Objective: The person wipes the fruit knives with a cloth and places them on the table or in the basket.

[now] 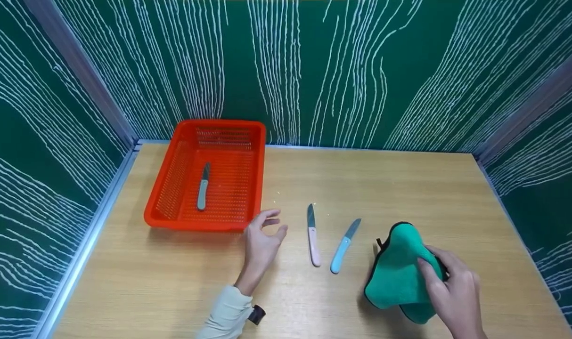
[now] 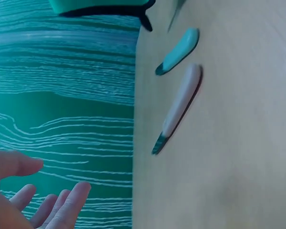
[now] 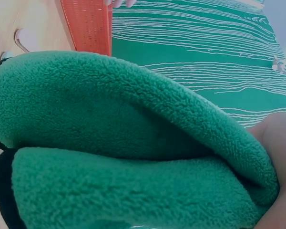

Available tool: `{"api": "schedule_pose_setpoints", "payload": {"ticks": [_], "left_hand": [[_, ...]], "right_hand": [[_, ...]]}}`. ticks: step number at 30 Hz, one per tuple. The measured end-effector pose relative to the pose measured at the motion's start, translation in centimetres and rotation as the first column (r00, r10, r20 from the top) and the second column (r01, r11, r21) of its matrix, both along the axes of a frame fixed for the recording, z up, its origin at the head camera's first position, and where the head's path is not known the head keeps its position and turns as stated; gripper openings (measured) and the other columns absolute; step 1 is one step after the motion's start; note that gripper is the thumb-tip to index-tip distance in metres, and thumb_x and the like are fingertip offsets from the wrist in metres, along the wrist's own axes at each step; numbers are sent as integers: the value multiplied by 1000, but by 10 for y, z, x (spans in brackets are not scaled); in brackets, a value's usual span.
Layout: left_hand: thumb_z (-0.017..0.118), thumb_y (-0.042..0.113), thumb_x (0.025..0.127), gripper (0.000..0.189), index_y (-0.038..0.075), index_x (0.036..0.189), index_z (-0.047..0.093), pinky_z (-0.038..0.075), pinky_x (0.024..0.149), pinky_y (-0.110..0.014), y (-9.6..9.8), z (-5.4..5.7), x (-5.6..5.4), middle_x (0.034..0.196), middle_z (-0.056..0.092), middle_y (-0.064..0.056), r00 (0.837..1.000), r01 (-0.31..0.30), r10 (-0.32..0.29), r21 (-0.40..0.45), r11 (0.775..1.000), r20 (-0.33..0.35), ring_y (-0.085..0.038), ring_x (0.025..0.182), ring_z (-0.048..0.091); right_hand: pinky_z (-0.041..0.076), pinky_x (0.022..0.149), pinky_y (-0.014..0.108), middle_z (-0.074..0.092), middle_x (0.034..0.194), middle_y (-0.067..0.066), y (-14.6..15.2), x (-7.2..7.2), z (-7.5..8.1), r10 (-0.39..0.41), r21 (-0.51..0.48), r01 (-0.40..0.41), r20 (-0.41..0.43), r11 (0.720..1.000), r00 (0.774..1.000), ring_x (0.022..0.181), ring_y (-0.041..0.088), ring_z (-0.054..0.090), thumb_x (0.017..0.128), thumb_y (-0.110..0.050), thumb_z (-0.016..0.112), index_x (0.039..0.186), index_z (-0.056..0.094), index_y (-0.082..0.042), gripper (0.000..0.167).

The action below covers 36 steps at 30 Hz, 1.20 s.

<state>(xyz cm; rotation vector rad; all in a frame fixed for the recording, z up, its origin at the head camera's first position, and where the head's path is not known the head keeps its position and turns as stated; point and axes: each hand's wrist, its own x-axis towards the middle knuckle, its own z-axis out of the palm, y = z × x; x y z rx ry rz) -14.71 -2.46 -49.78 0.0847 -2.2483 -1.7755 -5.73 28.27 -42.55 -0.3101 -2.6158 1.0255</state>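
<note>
In the head view my right hand (image 1: 455, 287) pinches a folded green plush cloth (image 1: 394, 278) with black edging, between thumb and fingers. The cloth hangs over the table's right side and fills much of the right wrist view. My left hand (image 1: 262, 240) holds nothing; its fingers are loosely bent beside the near right corner of a red plastic basket (image 1: 205, 225). A knife with a grey-green handle (image 1: 202, 194) lies inside that basket. Right of the left hand, a pink-handled knife (image 1: 313, 245) and a blue-handled knife (image 1: 341, 254) lie on the wood, blades pointing away.
The wooden table (image 1: 352, 179) is bordered by green walls (image 1: 309, 70) with white wavy lines on the left, back and right. Metal strips run along the table's edges. A few pale crumbs lie near the pink knife's tip.
</note>
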Motion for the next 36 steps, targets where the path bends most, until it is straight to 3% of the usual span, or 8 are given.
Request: {"api": "schedule_pose_setpoints", "payload": {"ticks": [5, 9, 12, 18, 21, 29, 33, 36], "left_hand": [[76, -1, 74, 33, 7, 104, 67, 57, 70, -28, 14, -15, 0, 103, 65, -6, 996, 5, -10, 54, 999, 93, -26, 91, 64], [77, 2, 73, 34, 9, 105, 67, 56, 70, -29, 25, -25, 3, 106, 65, -8, 984, 2, -12, 57, 998, 179, -24, 91, 64], [78, 6, 73, 36, 11, 107, 67, 55, 72, -31, 33, -31, 6, 109, 65, -9, 974, 21, -27, 30, 999, 227, -23, 92, 63], [78, 16, 75, 36, 19, 109, 65, 50, 73, -33, 49, -43, 7, 111, 63, -1, 938, 72, -45, -66, 995, 343, -17, 93, 60], [78, 17, 74, 35, 17, 107, 66, 48, 72, -33, 53, -49, 7, 104, 63, -1, 935, 92, -47, -112, 990, 352, -16, 90, 59], [80, 11, 71, 35, 11, 103, 65, 41, 63, -28, 62, -59, 4, 87, 55, -4, 951, 140, -81, -182, 973, 297, -15, 78, 50], [82, 13, 68, 40, 11, 104, 65, 43, 61, -28, 69, -61, 0, 87, 52, -2, 959, 142, -61, -280, 950, 277, -14, 75, 48], [84, 15, 67, 45, 11, 108, 64, 47, 61, -28, 74, -61, -3, 92, 52, 0, 954, 143, -35, -348, 926, 299, -14, 77, 51]], "right_hand": [[48, 84, 60, 65, 107, 24, -1, 0, -2, 0, -3, -1, -58, 1000, 998, 95, 43, 63, 91, -6, 61, 113, 63, 7, 26], [47, 86, 60, 64, 108, 25, -1, -1, -3, -4, -5, 4, -40, 1000, 999, 97, 43, 62, 92, -7, 60, 115, 62, 7, 27], [46, 87, 61, 63, 111, 25, 0, -2, -3, -11, -7, 11, -17, 1000, 1000, 99, 44, 61, 92, -8, 60, 117, 61, 7, 29], [45, 89, 61, 62, 114, 25, 1, -3, -5, -7, -19, 7, 11, 1000, 1000, 102, 43, 60, 93, -11, 60, 120, 60, 5, 32], [44, 89, 62, 61, 115, 25, 1, -4, -7, -3, -24, 4, 29, 1000, 1000, 103, 44, 59, 93, -12, 59, 121, 59, 5, 33], [45, 89, 61, 61, 115, 25, 0, -6, -10, -1, -25, 2, 35, 1000, 999, 103, 43, 59, 94, -12, 59, 120, 60, 5, 32], [48, 86, 59, 64, 109, 23, -2, -5, -13, 10, -16, -10, -17, 1000, 1000, 97, 40, 62, 92, -10, 60, 116, 63, 6, 28], [49, 86, 58, 65, 107, 22, -3, -5, -13, 13, -15, -14, -35, 1000, 999, 95, 40, 63, 91, -8, 61, 114, 63, 6, 27]]}}
